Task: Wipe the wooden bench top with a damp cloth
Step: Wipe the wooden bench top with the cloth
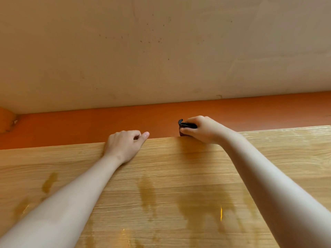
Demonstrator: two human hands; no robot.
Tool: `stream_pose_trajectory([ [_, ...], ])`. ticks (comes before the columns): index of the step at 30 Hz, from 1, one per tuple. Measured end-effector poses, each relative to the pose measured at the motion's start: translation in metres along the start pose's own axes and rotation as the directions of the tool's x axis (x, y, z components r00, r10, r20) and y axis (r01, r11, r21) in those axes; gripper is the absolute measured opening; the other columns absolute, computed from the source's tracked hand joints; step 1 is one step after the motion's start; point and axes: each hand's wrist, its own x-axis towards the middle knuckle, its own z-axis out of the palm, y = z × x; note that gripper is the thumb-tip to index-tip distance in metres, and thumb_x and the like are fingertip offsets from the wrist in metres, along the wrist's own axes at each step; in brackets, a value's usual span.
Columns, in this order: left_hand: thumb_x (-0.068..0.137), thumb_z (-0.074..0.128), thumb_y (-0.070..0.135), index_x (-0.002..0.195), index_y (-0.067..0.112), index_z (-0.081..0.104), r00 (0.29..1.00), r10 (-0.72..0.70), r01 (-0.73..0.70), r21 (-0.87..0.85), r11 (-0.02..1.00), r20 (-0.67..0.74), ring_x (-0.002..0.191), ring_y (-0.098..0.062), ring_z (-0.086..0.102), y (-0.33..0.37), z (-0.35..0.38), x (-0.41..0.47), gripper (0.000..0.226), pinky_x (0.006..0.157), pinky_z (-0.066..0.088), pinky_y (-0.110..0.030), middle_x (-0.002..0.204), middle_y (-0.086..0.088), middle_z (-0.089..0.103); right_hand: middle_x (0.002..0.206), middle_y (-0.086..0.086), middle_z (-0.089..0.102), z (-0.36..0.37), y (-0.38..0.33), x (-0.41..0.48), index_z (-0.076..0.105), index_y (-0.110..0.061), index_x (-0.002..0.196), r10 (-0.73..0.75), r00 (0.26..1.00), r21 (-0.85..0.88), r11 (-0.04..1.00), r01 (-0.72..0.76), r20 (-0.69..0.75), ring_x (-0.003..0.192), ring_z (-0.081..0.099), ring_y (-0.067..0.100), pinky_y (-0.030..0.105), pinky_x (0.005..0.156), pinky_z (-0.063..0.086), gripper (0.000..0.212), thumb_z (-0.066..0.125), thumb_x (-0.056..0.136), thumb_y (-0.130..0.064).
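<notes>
The light wooden bench top (179, 167) fills the lower half of the view, with darker wet streaks across its near part. At its far edge my right hand (200, 129) grips a small dark cloth (186, 127), bunched up and pressed against that edge. To the left, my left hand (123, 145) rests on the far edge with its fingers curled over it and the thumb pointing right; it holds nothing.
Behind the bench runs an orange floor strip (89, 126), then a beige wall (161, 51) with small dark specks. The bench's far edge slants upward to the right.
</notes>
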Motion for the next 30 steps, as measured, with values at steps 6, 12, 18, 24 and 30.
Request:
stream_pose_trajectory([
  [6, 0.093, 0.021, 0.065, 0.069, 0.028, 0.058, 1.0, -0.023, 0.023, 0.002, 1.0, -0.004, 0.057, -0.011, 0.056, 0.001, 0.0, 0.002, 0.058, 0.058, 0.042, -0.027, 0.055, 0.008, 0.058, 0.083, -0.004, 0.059, 0.025, -0.028, 0.025, 0.062, -0.022, 0.108, -0.113, 0.994, -0.116, 0.987, 0.113, 0.012, 0.063, 0.05, 0.008, 0.023, 0.05, 0.033, 0.028, 0.05, 0.094, -0.042],
  [12, 0.09, 0.019, 0.068, 0.071, 0.028, 0.06, 0.999, -0.051, 0.052, 0.017, 0.999, -0.007, 0.056, -0.01, 0.055, 0.003, 0.0, 0.002, 0.06, 0.052, 0.033, -0.025, 0.055, 0.008, 0.057, 0.09, -0.004, 0.06, 0.02, -0.017, 0.018, 0.061, -0.023, 0.109, -0.164, 0.986, -0.098, 0.981, 0.164, 0.013, 0.075, 0.053, 0.017, 0.022, 0.053, 0.035, 0.024, 0.053, 0.093, -0.039],
  [18, 0.093, 0.026, 0.062, 0.068, 0.025, 0.056, 0.998, -0.059, 0.059, -0.009, 0.998, -0.006, 0.056, -0.011, 0.053, 0.006, -0.003, 0.001, 0.054, 0.052, 0.033, -0.026, 0.054, 0.008, 0.053, 0.084, -0.01, 0.061, -0.008, 0.016, -0.003, 0.059, -0.031, 0.097, -0.054, 0.998, -0.057, 0.997, 0.052, -0.027, 0.067, 0.053, 0.004, 0.021, 0.053, 0.035, 0.008, 0.056, 0.092, -0.037],
  [24, 0.096, 0.024, 0.059, 0.057, 0.023, 0.042, 0.999, -0.039, 0.037, -0.063, 0.997, -0.025, 0.05, -0.009, 0.046, 0.008, -0.007, -0.002, 0.055, 0.05, 0.026, -0.026, 0.051, 0.007, 0.048, 0.086, -0.004, 0.062, 0.013, -0.002, -0.002, 0.062, -0.024, 0.099, 0.004, 0.989, -0.137, 0.99, -0.024, -0.145, 0.075, 0.056, 0.019, 0.027, 0.059, 0.038, 0.015, 0.057, 0.091, -0.035],
  [30, 0.099, 0.027, 0.052, 0.062, 0.023, 0.045, 1.0, 0.001, -0.001, -0.193, 0.981, 0.0, 0.051, -0.014, 0.046, 0.001, -0.007, 0.0, 0.05, 0.051, 0.03, -0.028, 0.053, 0.007, 0.047, 0.09, -0.006, 0.06, 0.05, -0.058, 0.015, 0.063, -0.023, 0.102, -0.007, 0.986, -0.138, 0.99, -0.017, -0.169, 0.079, 0.057, 0.019, 0.028, 0.064, 0.04, 0.017, 0.058, 0.091, -0.035],
])
